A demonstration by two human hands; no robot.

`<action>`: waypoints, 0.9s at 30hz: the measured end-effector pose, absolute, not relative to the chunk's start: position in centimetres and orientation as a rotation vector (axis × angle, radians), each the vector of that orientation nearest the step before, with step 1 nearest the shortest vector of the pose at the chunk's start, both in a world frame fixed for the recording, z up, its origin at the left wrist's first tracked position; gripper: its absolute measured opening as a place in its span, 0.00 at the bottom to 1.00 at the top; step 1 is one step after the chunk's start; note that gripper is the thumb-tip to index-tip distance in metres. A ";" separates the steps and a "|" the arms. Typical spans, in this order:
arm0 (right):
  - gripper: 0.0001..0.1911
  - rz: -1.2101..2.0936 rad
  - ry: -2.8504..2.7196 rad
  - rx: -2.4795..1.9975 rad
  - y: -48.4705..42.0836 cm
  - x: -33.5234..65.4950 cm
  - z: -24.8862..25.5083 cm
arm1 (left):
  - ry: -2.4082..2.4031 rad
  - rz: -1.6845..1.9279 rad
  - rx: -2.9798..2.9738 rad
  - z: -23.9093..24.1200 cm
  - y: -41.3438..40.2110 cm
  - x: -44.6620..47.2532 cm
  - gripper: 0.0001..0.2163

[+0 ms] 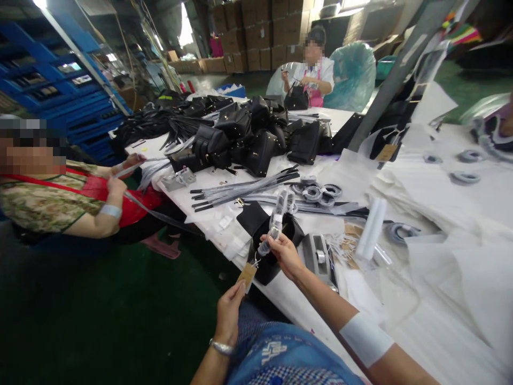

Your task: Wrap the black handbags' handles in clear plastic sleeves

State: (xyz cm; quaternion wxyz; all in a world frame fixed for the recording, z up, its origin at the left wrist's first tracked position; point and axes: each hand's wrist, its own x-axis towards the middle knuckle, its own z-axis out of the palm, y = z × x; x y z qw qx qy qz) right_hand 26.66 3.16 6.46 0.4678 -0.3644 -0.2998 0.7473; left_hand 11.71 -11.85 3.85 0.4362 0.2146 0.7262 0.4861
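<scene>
My left hand [230,310] pinches a brown paper tag [247,275] that hangs on a thin string. My right hand [285,253] is closed round the lower end of a long strap wrapped in clear plastic [276,220], which stands up and tilts to the right. Just behind both hands a black leather bag [262,227] lies at the edge of the white table [296,305]. The tag's string runs up to the wrapped strap's lower end.
A pile of black bags [240,136] fills the table's far end. Wrapped straps [244,190], tape rolls [316,191], a white roll [372,227] and white paper sheets [460,256] lie about. One person [60,198] sits at left, another person [315,69] at the far end. Blue pallets [52,80] stand left.
</scene>
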 end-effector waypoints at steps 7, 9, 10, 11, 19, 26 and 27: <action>0.18 1.703 -0.524 -0.890 1.8 25.8 6.4 | 1.769 1.061 0.984 5.4 -13.9 13.0 0.14; 0.17 1.672 -0.462 -0.880 1.5 24.9 6.1 | 1.714 1.009 1.243 6.6 -13.6 14.4 0.11; 0.17 1.664 -0.442 -0.875 1.5 24.6 5.9 | 1.683 1.001 1.344 7.2 -13.3 15.0 0.09; 0.17 1.658 -0.431 -0.872 1.4 24.5 5.7 | 1.655 0.994 1.435 7.8 -12.9 15.4 0.09; 0.19 1.652 -0.637 -0.944 1.8 27.7 6.1 | 1.856 0.857 1.102 5.5 -13.7 10.8 0.18; 0.14 1.676 -1.071 -0.968 1.9 28.4 8.2 | 1.871 0.964 1.416 6.8 -7.9 11.8 0.20; 0.13 1.685 -1.133 -0.968 2.0 28.5 8.5 | 1.846 0.988 1.478 7.4 -6.3 12.8 0.21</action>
